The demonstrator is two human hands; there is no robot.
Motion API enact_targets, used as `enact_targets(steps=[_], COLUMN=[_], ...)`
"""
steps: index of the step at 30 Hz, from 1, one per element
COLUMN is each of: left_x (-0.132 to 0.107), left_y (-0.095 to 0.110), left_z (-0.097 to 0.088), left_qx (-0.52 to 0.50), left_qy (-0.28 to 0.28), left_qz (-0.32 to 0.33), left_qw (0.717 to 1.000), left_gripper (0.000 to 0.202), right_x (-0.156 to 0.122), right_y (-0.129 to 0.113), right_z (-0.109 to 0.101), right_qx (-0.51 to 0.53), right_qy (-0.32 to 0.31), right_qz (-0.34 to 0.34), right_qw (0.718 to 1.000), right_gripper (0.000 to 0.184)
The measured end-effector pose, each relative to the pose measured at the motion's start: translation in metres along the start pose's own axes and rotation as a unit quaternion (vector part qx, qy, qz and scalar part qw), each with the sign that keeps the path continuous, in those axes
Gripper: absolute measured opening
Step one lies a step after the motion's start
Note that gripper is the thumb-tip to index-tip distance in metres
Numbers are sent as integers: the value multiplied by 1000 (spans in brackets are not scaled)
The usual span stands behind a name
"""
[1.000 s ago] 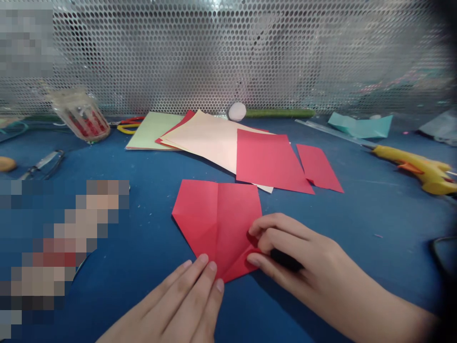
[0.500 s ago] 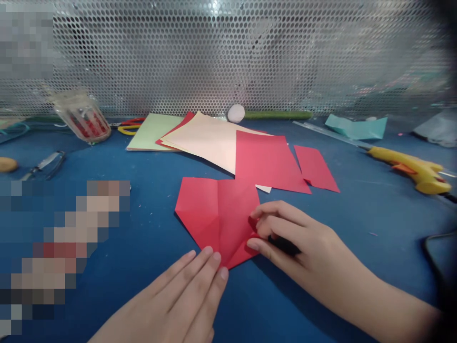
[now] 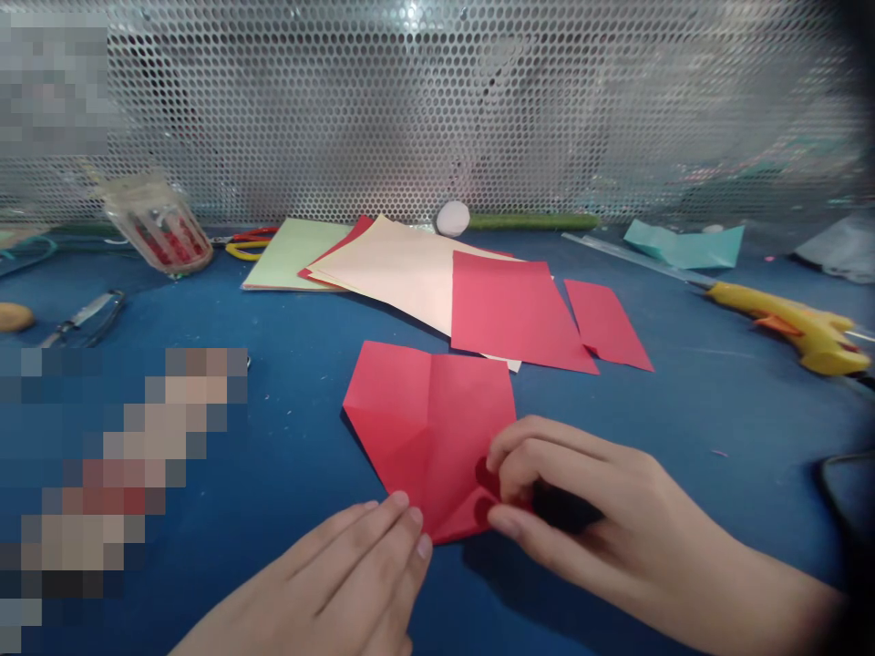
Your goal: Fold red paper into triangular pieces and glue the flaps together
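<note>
A perforated metal panel [image 3: 328, 109] walled off the far side of the work, well beyond both hands, and a blue counter [image 3: 684, 410] spread beneath everything. Ahead of the hands lay cream sheets [image 3: 396, 264], with a red square sheet [image 3: 516, 310] overlapping their right end. The left hand [image 3: 334, 583] lay flat with its fingers pressed together, their tips resting on the near left edge of a creased red sheet [image 3: 465, 419]. The right hand [image 3: 633, 510] had fingers and thumb bent around that sheet's near right part, pinching it where it curled (the exact grip was hidden by the knuckles). The creased sheet sat in front of and between the hands, a centre crease running away from its near tip; its left side already slanted, so the step in hand seemed to be turning the right side to match. That called for lining the edge up and pressing it flat while the left hand kept the tip steady. A cream corner reached just beside the sheet's far right corner, the tightest spot. Open counter lay right of the right hand, short of a yellow glue gun [image 3: 793, 319]; a jar [image 3: 164, 232] stood well beyond the left hand, and a white ball [image 3: 452, 218] lay farthest ahead, by the panel.
</note>
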State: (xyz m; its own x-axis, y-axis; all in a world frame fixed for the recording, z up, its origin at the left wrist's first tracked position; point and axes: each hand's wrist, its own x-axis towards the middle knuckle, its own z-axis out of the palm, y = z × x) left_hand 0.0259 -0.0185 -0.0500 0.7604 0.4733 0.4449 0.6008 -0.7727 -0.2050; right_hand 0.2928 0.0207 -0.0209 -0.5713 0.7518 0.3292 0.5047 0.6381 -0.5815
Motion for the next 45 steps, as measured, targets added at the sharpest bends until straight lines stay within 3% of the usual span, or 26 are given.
enact_targets(steps=[5, 9, 12, 15, 21, 26, 29, 33, 40, 45], left_x=[-1, -2, -1, 0, 0, 2, 1, -4, -4, -2], left_y=[2, 3, 2, 1, 0, 1, 1, -1, -4, -3], left_z=[3, 4, 5, 6, 5, 7, 9, 8, -5, -1], left_qx=[4, -3, -23, -42, -48, -41, -44, -17, 1, -6], left_qy=[-14, 1, 79, 140, 109, 123, 116, 83, 11, 34], left_qz=[-1, -3, -12, -12, 3, -7, -8, 40, 82, 70], left_qw=[1000, 1000, 997, 989, 993, 992, 992, 996, 997, 997], left_gripper=[49, 42, 24, 32, 41, 40, 39, 43, 49, 44], right_x=[0, 1, 1, 0, -3, -6, -5, -3, -2, 1], right_y=[0, 0, -2, -4, -5, -7, -6, -6, -7, -5], right_z=[1, 3, 2, 2, 4, 8, 10, 11, 10, 8], right_qx=[-8, -18, -63, -102, -113, -105, -66, -1, -5, 8], right_qy=[-66, -42, -37, -60, -41, -35, -24, -3, -1, -23], right_qz=[-25, -59, -115, -156, -123, -99, -66, -20, -25, -26], right_qw=[997, 997, 991, 981, 985, 989, 995, 1000, 1000, 999], right_gripper=[22, 12, 24, 33, 37, 37, 36, 29, 31, 34])
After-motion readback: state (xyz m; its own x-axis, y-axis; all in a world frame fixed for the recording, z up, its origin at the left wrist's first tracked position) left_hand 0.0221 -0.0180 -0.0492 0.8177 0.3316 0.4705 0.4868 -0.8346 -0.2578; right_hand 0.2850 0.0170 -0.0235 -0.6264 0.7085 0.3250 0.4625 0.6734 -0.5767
